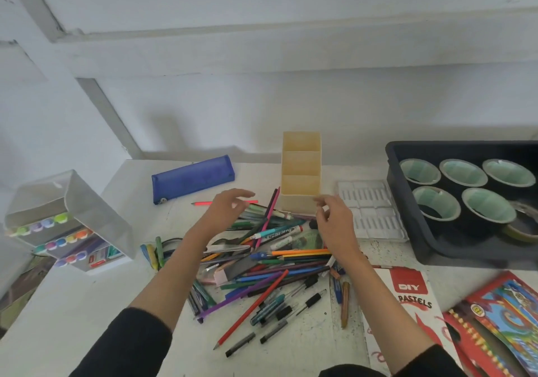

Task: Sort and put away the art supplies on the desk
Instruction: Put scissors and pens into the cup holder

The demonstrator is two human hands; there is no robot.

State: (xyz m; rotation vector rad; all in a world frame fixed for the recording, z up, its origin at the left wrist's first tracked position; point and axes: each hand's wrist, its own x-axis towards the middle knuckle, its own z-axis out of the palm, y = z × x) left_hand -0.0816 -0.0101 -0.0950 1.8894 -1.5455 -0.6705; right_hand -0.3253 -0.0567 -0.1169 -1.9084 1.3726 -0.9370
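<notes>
Both hands hover over the desk (87, 304), above a loose pile (270, 263) of pens, pencils and markers in the middle. The left hand (230, 205) is over the far left edge of the pile, its fingers relaxed and reaching forward, and it holds nothing. The right hand (334, 222) is over the far right edge, fingers loosely bent with thumb and forefinger close together. It is a little blurred, but nothing shows between the fingers.

The pile lies between the two forearms and under the hands. A pair of scissors (230, 249) is half buried in it near the left wrist. A long red pencil (253, 306) points toward the person at the near side. A pink pencil (203, 203) lies apart, just behind the left hand.

A beige organizer (301, 167) with three compartments stands upright just beyond the pile, right in front of the right fingertips. A blue case (192, 178) lies behind the left hand, near the wall. At the far left stands a clear box (87, 202) with markers in rows.

Right of the organizer lies a white plastic insert (375, 222), then a black tray (465, 256) holding tape rolls (463, 173). Near the right forearm lie a pastels box (407, 289) and a red pencil box (506, 312).
</notes>
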